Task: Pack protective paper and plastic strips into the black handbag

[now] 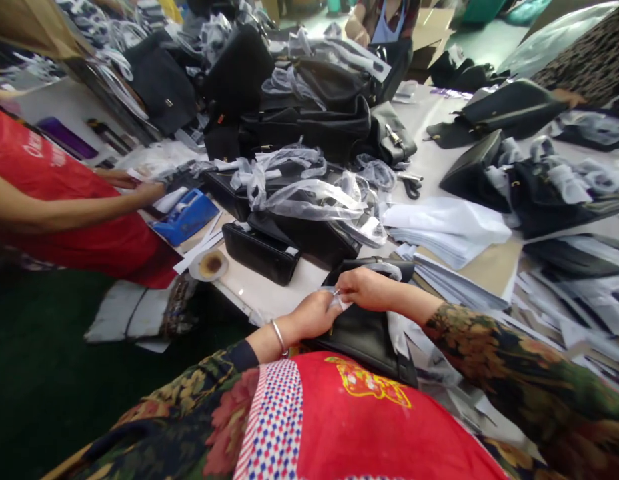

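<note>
1. The left hand [315,315], with a silver metal bangle [279,337] at its wrist, had its thumb and fingertips pressed together on a small, whitish, thin piece [344,305]; its other fingers were curled under.
2. The right hand [365,289] met it fingertip to fingertip, thumb and forefinger pinching the same piece; whether this was plastic or paper could not be told.
3. That piece was above a black leather bag [362,331], which lay at the near table edge, in front of the wearer's bright red apron [374,420]. Whitish wrapping [398,333] ran along the bag's right part.
4. Just beyond the hands, a glossy black box-shaped pouch [259,253] lay near a pale round disc with a brown centre [211,265].
5. Behind the pouch, translucent plastic-wrapped straps [314,200] were heaped on more black bags [304,127].
6. To the right of that heap lay black-handled scissors [412,188] and a stack of white paper sheets [447,230].
7. At left, a co-worker in a red apron [64,207] had both hands near a blue plastic tape dispenser [189,217].
</note>
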